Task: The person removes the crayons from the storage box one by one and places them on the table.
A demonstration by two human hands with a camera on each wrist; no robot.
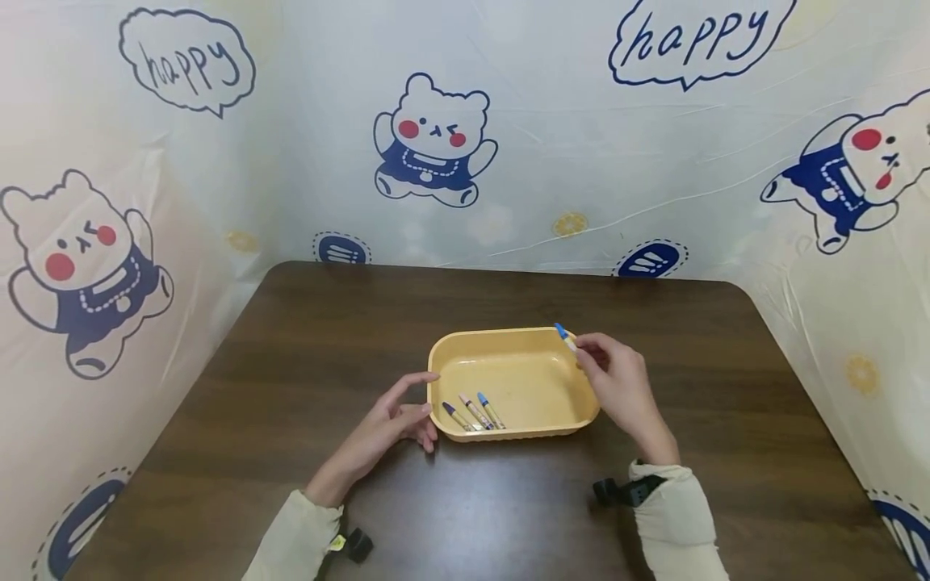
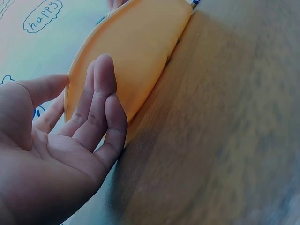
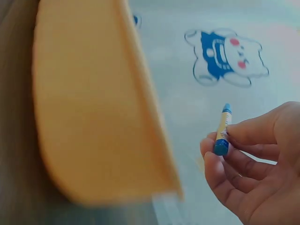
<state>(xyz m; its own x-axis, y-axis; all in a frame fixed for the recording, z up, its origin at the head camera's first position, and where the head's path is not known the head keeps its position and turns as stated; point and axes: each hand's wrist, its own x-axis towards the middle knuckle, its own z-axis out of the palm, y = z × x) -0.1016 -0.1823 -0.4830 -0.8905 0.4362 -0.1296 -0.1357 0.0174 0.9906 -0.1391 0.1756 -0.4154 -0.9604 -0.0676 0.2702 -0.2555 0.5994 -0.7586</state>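
A yellow tray [image 1: 519, 379] sits on the brown table. Inside it, near the front left, lie a dark purple crayon [image 1: 458, 416], a pale pink-tipped crayon [image 1: 475, 411] and a blue crayon [image 1: 491, 411]. My left hand [image 1: 395, 415] is at the tray's left end, thumb and index fingertips touching the rim at separate spots; the other fingers [image 2: 105, 77] bend loosely beside the wall. Over the tray's back right corner, my right hand [image 1: 617, 379] pinches another blue crayon [image 3: 224, 131] between thumb and fingers, its blue tip pointing up and away.
The wooden table [image 1: 349, 323] extends around the tray on every side. A pale cloth [image 1: 305, 161] printed with bears and lettering hangs behind and at both sides. Small black devices [image 1: 358, 545] are strapped at the cuffs.
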